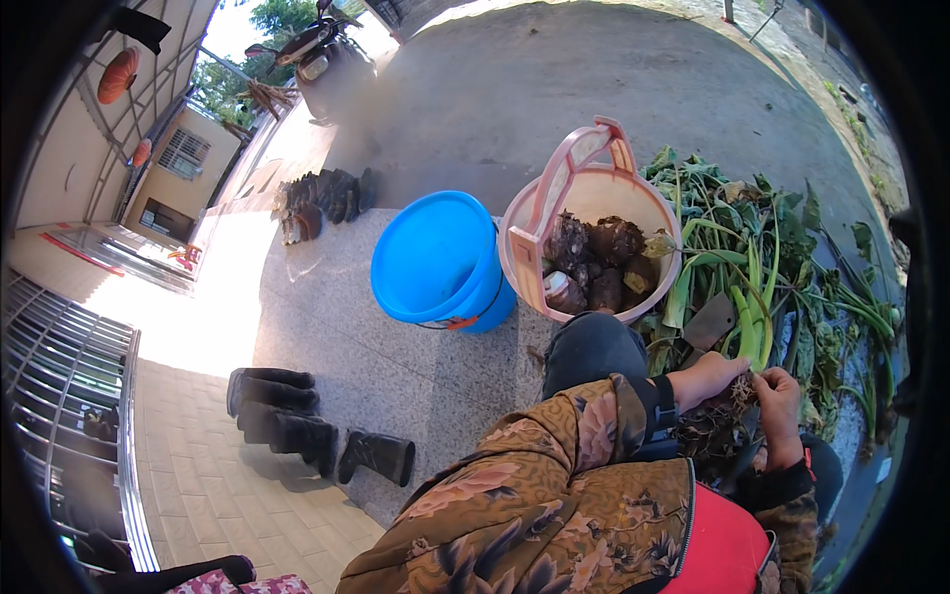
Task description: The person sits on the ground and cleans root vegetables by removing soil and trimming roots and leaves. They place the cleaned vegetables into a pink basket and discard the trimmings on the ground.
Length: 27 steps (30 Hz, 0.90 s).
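My left hand [709,382] grips the base of a plant with green stalks [755,327], likely taro. Fibrous roots [741,390] hang from it, and my right hand [779,408] pinches at them from the other side. A broad grey blade, like a cleaver [710,323], lies against the stalks just beyond my left hand; whether a finger touches its handle is hidden. Below both hands is a dark heap of root trimmings [712,438]. Beyond my knee stands a pink plastic bucket [512,245] with a raised handle, holding several brown corms [605,289].
A blue bucket [427,252] stands left of the pink one. Wilted leaves and stalks [816,297] spread along the right. Black rubber boots [282,416] line the left, with more footwear [326,197] farther off. A motor scooter [330,67] is parked at the back.
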{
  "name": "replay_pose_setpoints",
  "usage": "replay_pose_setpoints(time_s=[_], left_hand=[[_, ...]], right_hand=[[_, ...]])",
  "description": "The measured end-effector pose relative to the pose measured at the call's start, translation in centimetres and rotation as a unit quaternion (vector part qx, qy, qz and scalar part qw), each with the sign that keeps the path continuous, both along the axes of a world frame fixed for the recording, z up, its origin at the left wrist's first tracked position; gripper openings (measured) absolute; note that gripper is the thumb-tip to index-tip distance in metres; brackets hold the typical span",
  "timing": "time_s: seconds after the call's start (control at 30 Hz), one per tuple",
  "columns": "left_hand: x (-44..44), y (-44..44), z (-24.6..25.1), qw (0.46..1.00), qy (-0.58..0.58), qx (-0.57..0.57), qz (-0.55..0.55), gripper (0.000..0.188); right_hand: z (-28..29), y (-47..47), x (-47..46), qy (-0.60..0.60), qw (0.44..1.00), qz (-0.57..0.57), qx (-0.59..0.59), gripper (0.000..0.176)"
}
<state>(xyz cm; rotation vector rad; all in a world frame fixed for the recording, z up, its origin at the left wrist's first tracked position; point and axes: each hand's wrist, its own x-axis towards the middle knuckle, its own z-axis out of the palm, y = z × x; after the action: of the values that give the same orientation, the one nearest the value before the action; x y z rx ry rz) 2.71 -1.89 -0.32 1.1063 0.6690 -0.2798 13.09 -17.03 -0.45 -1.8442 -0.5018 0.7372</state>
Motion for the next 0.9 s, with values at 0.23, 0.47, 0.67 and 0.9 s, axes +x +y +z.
replay_pose_setpoints(time_s=[0.23, 0.47, 0.67, 0.9], left_hand=[[0.2, 0.1, 0.4, 0.994, 0.002, -0.105, -0.006, 0.038], [0.4, 0.2, 0.4, 0.984, 0.01, -0.176, -0.029, 0.037], [0.0, 0.2, 0.7, 0.927, -0.046, -0.361, -0.096, 0.037], [0.4, 0.0, 0.1, 0.913, -0.106, -0.391, -0.04, 0.039]], right_hand=[[5.0, -0.1, -1.9, -0.28, 0.954, 0.102, 0.006, 0.009], [7.2, 0.6, -2.8, -0.269, 0.959, 0.077, 0.041, 0.013], [9.3, 0.6, -2.9, -0.525, 0.828, 0.158, 0.121, 0.021], [7.1, 0.2, -1.9, -0.428, 0.885, 0.107, 0.149, 0.015]])
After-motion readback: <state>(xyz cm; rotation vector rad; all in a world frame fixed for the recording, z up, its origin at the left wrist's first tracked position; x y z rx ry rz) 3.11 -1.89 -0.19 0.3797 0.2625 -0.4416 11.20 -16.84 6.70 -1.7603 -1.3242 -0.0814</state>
